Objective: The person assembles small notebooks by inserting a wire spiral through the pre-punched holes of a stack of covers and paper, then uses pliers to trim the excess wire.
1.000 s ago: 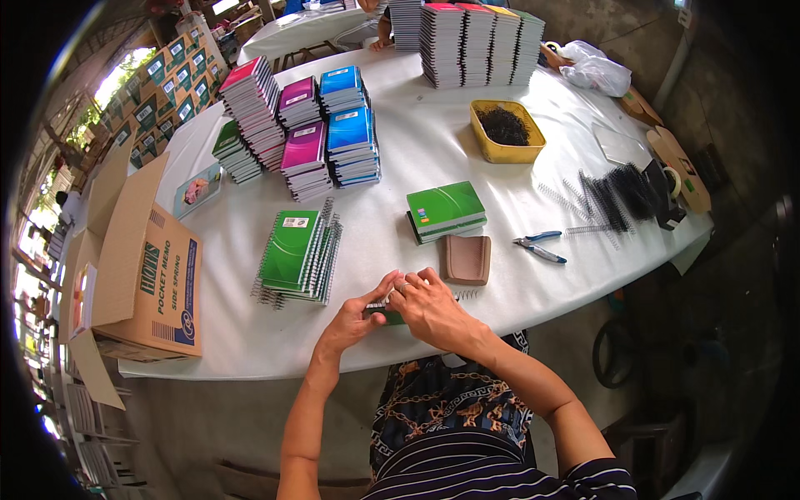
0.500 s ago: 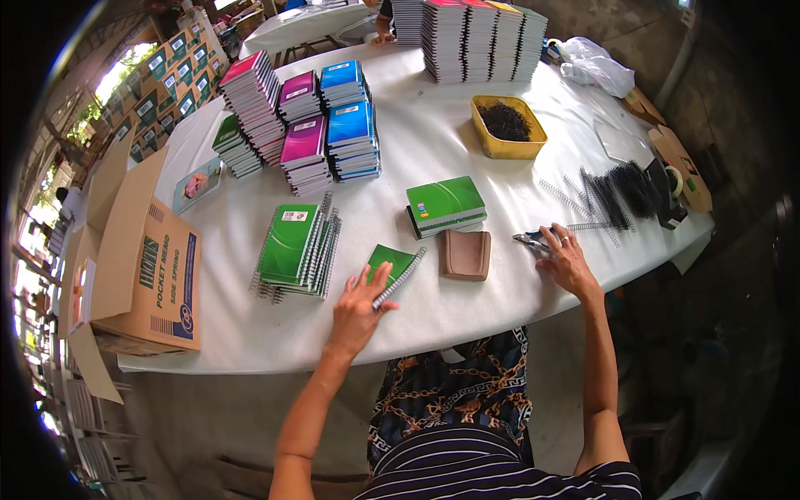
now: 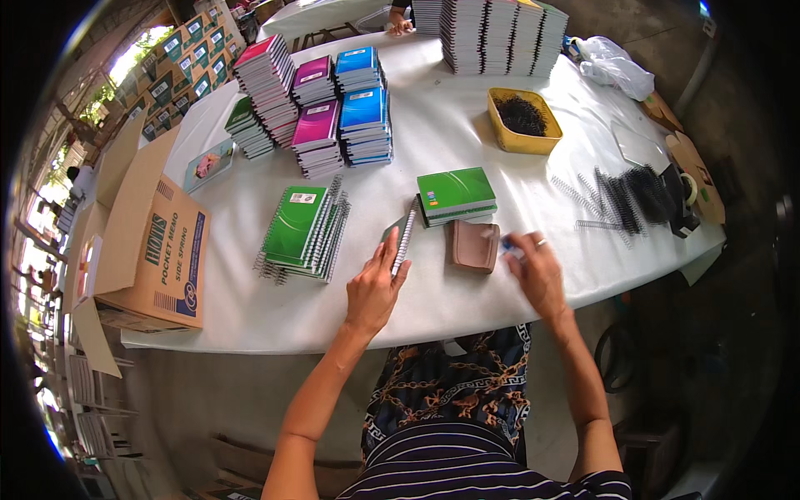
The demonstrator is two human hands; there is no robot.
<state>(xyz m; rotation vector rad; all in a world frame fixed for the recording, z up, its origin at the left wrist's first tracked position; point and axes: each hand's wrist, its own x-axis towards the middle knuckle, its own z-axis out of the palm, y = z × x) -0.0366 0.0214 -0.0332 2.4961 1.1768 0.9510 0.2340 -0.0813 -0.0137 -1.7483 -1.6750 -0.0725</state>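
In my left hand [image 3: 375, 287] is a small spiral notebook [image 3: 401, 236], tilted up on its edge above the white table; its wire coil faces right. My right hand [image 3: 537, 273], blurred by motion, is closed around pliers [image 3: 507, 243] just right of a brown curved block [image 3: 475, 247]. Only a bluish, smeared part of the pliers shows. Behind the block lies a short stack of green notebooks [image 3: 457, 192]. To the left of my left hand, several green notebooks [image 3: 296, 225] with long wire coils sticking out are piled up.
Loose dark wire coils [image 3: 621, 200] lie at the right, beside a tape roll [image 3: 690, 189]. A yellow tub [image 3: 525, 143] holds black bits. Stacks of pink and blue notebooks [image 3: 362, 112] stand at the back left. An open carton [image 3: 158, 258] sits on the left; another person's hand [image 3: 401, 22] shows far off.
My right hand has lifted the pliers off the table and brought them left toward the block. My left hand has raised the notebook from lying flat to tilted on edge.
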